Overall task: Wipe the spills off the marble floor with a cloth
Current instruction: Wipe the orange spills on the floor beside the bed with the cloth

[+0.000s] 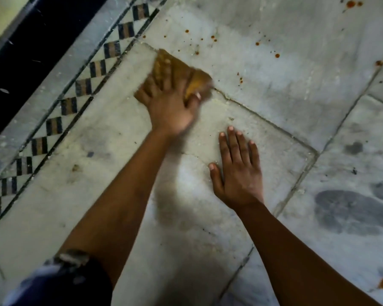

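Along the far left a dark band gives way to a checkered border that runs diagonally beside the pale marble floor. A dark sleeve shows at the bottom left corner. From it the bare forearm reaches up to the left hand, blurred with motion. Its fingers lie spread and fairly straight over the cloth and press it down on the floor rather than clench it, with the thumb at the cloth's near right edge. The cloth is mustard-brown, bunched into a rough wedge, and sits just inside the border on the seam between two slabs. Its long axis runs roughly along that seam, from far left to near right, with one corner pointing away towards the border. Right of it the right hand rests flat on the marble, palm down, fingers straight and holding nothing. Orange-red spills dot the floor beyond the cloth and off to the upper right. Dark smudges mark the slab at far right.
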A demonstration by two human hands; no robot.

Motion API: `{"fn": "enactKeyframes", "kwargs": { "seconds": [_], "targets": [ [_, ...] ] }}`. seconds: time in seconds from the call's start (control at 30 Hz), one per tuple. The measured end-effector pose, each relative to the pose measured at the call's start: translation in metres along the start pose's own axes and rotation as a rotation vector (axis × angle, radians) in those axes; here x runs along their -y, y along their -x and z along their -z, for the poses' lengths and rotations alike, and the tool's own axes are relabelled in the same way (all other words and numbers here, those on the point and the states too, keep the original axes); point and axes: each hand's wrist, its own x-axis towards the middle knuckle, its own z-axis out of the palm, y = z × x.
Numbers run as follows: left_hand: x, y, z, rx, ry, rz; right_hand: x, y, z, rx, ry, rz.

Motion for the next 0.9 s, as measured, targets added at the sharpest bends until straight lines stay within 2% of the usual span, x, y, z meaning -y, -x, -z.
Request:
{"fn": "enactKeyframes", "kwargs": {
  "seconds": [0.07, 0.13, 0.2, 0.27, 0.33, 0.4, 0.47, 0.57, 0.63, 0.7, 0.73, 0.8, 0.9],
  "targets": [
    [0.003, 0.046, -0.004, -0.026, -0.051, -0.173, 0.001, 0.000, 0.000, -0.001, -0.005, 0.003],
    [0.036, 0.078, -0.005, -0.004, -0.092, -0.242, -0.001, 0.000, 0.000, 0.002, -0.007, 0.000],
    [0.073, 0.076, 0.001, 0.030, -0.125, -0.138, -0.002, 0.001, -0.001, 0.002, -0.012, -0.002],
    [0.090, 0.043, 0.009, 0.027, -0.110, 0.097, -0.001, 0.000, -0.001, -0.006, -0.016, 0.000],
    [0.079, -0.005, 0.013, -0.014, -0.024, 0.267, -0.001, 0.001, -0.001, -0.019, -0.016, 0.003],
    [0.052, -0.040, 0.014, -0.020, 0.028, 0.307, -0.001, 0.000, -0.002, -0.038, -0.018, 0.009],
    [0.022, -0.044, 0.010, 0.008, 0.029, 0.201, -0.001, 0.001, -0.002, -0.055, -0.023, 0.007],
    [-0.001, 0.013, -0.003, 0.023, -0.047, -0.080, 0.001, 0.002, 0.002, -0.098, -0.032, -0.031],
    [0.015, 0.062, -0.007, -0.006, -0.078, -0.279, 0.002, 0.004, 0.003, -0.121, -0.040, -0.055],
    [0.050, 0.090, -0.003, 0.010, -0.108, -0.384, 0.002, 0.005, 0.004, -0.132, -0.048, -0.055],
    [0.069, 0.089, 0.002, 0.024, -0.129, -0.363, 0.001, 0.005, 0.004, -0.125, -0.054, -0.052],
    [0.088, 0.067, 0.010, 0.037, -0.139, -0.175, 0.001, 0.007, 0.004, -0.123, -0.075, -0.044],
    [0.061, 0.024, 0.016, 0.025, -0.060, 0.130, 0.001, 0.006, 0.005, -0.126, -0.093, -0.084]
  ]
}}
